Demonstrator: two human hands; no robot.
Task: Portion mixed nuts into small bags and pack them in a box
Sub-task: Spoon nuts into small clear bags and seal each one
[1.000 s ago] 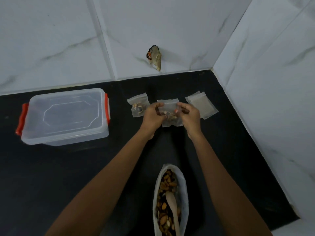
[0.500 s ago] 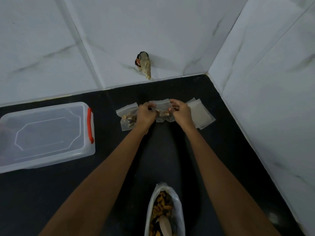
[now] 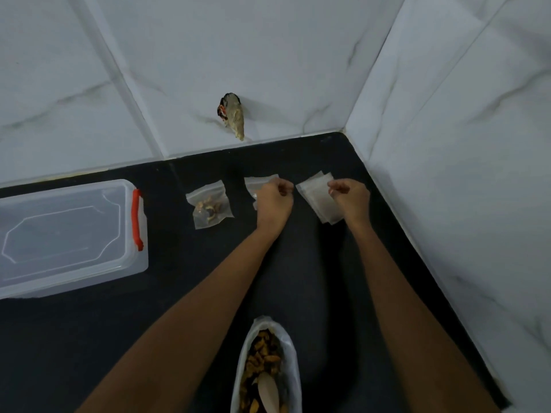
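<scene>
On the black counter [image 3: 179, 293], my left hand [image 3: 274, 201] grips a small clear bag [image 3: 258, 183] by its top edge and covers most of it. Left of it lies another small bag with nuts [image 3: 210, 208]. My right hand [image 3: 350, 198] hovers with curled fingers at the right edge of a stack of empty bags [image 3: 314, 198]; I cannot see whether it pinches one. A large open bag of mixed nuts [image 3: 265, 365] with a wooden spoon [image 3: 268, 391] in it stands near me. The clear lidded box [image 3: 68, 234] with red latches sits at the left.
White marble-tiled walls close the counter at the back and at the right [image 3: 447, 204], forming a corner. A small capped stub [image 3: 232, 117] sticks out of the back wall above the bags.
My right hand has let go of the small bag and moved right to the stack of empty bags. My left hand still holds the bag. The view has shifted right.
</scene>
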